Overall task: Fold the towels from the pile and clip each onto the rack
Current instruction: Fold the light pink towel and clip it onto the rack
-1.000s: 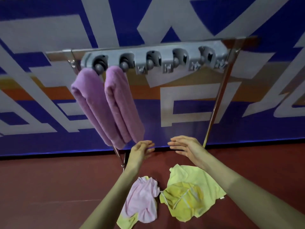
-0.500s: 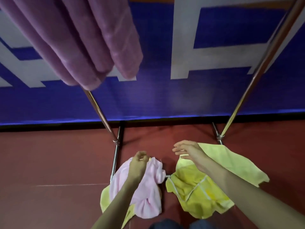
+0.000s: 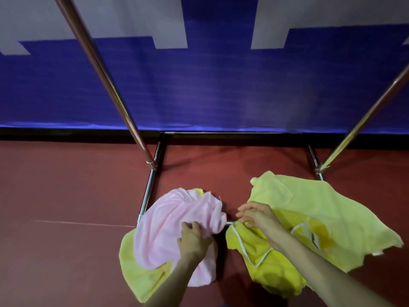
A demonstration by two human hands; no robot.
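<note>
A crumpled pale pink towel (image 3: 168, 227) lies on the red floor over a light yellow towel (image 3: 141, 278). My left hand (image 3: 193, 239) grips a bunch of the pink towel's right side. To the right lies a brighter yellow towel (image 3: 265, 269) with white trim, on top of a larger light yellow towel (image 3: 321, 209). My right hand (image 3: 256, 214) hovers over the left edge of that yellow pile, fingers curled and apart, holding nothing. Only the rack's lower poles (image 3: 106, 78) and floor frame (image 3: 150, 189) show; the clip bar is out of view.
The rack's right pole (image 3: 367, 120) slants up to the right edge. Its chrome base bars (image 3: 232, 132) run along the floor by a blue and white banner wall (image 3: 221, 85). Red floor (image 3: 66, 185) spreads to the left.
The view has tilted down from the clip bar and the two hung purple towels to the floor. Both hands have dropped to the pile; my left hand has closed on the pink towel.
</note>
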